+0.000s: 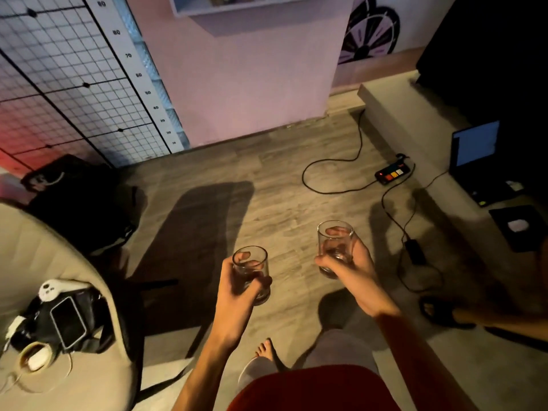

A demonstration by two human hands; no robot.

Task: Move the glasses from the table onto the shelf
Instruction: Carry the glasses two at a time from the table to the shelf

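You've got one glass in each hand, both up in the air over the wood floor (267,173). Your left hand (234,292) has its fingers curled round the left glass (252,272), and you can see the fingertips through it. Your right hand (357,266) wraps the right glass (335,247) the same way, a bit higher and well apart from the other. The table (44,247) sits off to your left with a phone (68,321) near its rounded edge, and the shelf (225,10) hangs on the pink wall ahead.
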